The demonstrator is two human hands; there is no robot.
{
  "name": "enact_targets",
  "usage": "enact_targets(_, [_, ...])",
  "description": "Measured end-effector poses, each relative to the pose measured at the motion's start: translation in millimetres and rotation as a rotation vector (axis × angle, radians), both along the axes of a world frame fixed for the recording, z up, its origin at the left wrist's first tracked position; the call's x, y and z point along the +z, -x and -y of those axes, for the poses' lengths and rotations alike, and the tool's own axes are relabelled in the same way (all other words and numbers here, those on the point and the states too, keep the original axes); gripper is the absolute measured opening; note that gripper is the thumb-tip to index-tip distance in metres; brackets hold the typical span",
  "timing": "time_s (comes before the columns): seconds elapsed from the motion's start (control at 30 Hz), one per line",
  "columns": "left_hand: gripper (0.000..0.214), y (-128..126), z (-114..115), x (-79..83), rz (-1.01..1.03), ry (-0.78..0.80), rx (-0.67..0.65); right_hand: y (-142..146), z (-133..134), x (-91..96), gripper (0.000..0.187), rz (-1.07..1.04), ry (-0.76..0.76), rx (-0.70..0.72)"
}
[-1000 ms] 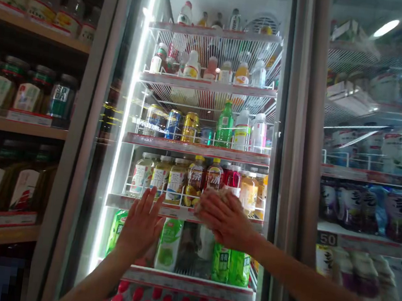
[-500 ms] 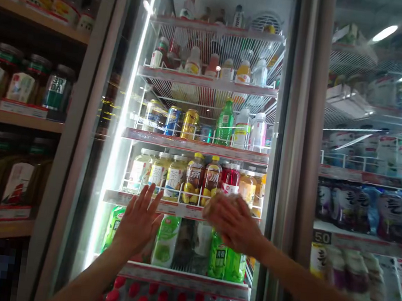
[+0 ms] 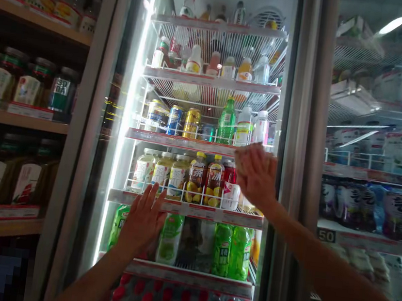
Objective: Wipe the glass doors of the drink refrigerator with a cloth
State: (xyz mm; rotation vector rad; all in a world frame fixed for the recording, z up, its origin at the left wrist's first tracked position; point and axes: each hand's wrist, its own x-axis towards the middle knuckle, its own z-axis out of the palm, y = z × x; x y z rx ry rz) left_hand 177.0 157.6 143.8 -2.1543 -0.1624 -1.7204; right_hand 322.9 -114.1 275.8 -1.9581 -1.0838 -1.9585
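A glass fridge door (image 3: 198, 170) stands in front of me, lit from inside. My left hand (image 3: 143, 219) is raised before its lower middle, fingers stretched out and holding nothing; it appears to rest on the glass. My right hand (image 3: 259, 179) presses a brownish cloth (image 3: 241, 155) to the pane near the right side, at the height of a shelf edge (image 3: 187, 143). Most of the cloth is hidden under the fingers, and the hand is slightly blurred. Behind the right hand is a red drink bottle (image 3: 230, 188), partly covered.
Open shelves with jars (image 3: 29, 88) and oil-coloured bottles stand on the left. A metal door frame (image 3: 300, 158) borders the pane on the right, with another glass-fronted fridge (image 3: 381, 143) beyond. Red-capped bottles (image 3: 168, 295) fill the bottom.
My right hand has moved up and a little to the right with the cloth. The left hand has stayed in nearly the same place. The view has shifted slightly.
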Motion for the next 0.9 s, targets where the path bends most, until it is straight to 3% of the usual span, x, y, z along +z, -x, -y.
enact_targets(0.07, [0.057,-0.2,-0.6,-0.7,-0.004,0.004,-0.002,0.0,-5.3,12.2,0.060,-0.042,-0.180,-0.019])
enact_targets(0.1, [0.057,-0.4,-0.8,-1.0,-0.002,-0.002,-0.001,2.6,-9.9,9.3,0.060,-0.027,-0.134,-0.010])
enact_targets(0.2, [0.057,-1.3,-0.6,-1.8,0.012,-0.024,0.003,11.7,-21.3,-15.1,0.057,0.122,0.344,0.071])
enact_targets(0.23, [0.057,-1.5,-0.4,-2.1,0.014,-0.021,0.004,12.2,-21.9,-18.7,0.055,0.156,0.453,0.084])
enact_targets(0.27, [0.057,-1.8,-0.3,-2.5,0.014,-0.013,0.005,10.8,-20.8,-16.2,0.054,0.161,0.469,0.078])
enact_targets(0.3, [0.058,-2.2,-0.3,-3.0,0.012,-0.004,0.009,7.6,-18.5,-7.7,0.053,0.136,0.385,0.054])
enact_targets(0.4, [0.062,-4.2,-1.4,-4.3,0.028,-0.015,0.019,-3.1,-15.2,34.8,0.056,-0.039,-0.166,-0.061])
enact_targets(0.47, [0.063,-6.0,-2.5,-4.8,0.058,-0.040,0.017,-2.0,-24.0,48.6,0.058,-0.076,-0.319,-0.078])
enact_targets(0.5, [0.063,-7.0,-2.9,-4.9,0.074,-0.052,0.012,1.7,-31.8,46.2,0.057,-0.041,-0.258,-0.059])
enact_targets(0.6, [0.062,-8.6,-3.5,-5.5,0.104,-0.055,-0.002,17.0,-56.6,19.0,0.054,0.178,0.270,0.054])
enact_targets(0.67, [0.062,-8.4,-3.4,-6.1,0.096,-0.047,-0.002,23.0,-63.8,11.8,0.053,0.235,0.480,0.090])
enact_targets(0.73, [0.061,-7.5,-3.6,-6.7,0.083,-0.034,0.009,23.0,-63.0,26.2,0.053,0.164,0.361,0.063])
enact_targets(0.83, [0.059,-6.3,-4.9,-6.8,0.079,-0.053,0.022,20.5,-63.6,58.4,0.052,-0.006,-0.042,-0.002])
enact_targets(0.9, [0.059,-5.7,-6.0,-6.2,0.081,-0.073,0.025,24.5,-72.2,59.2,0.053,-0.020,-0.080,-0.002])
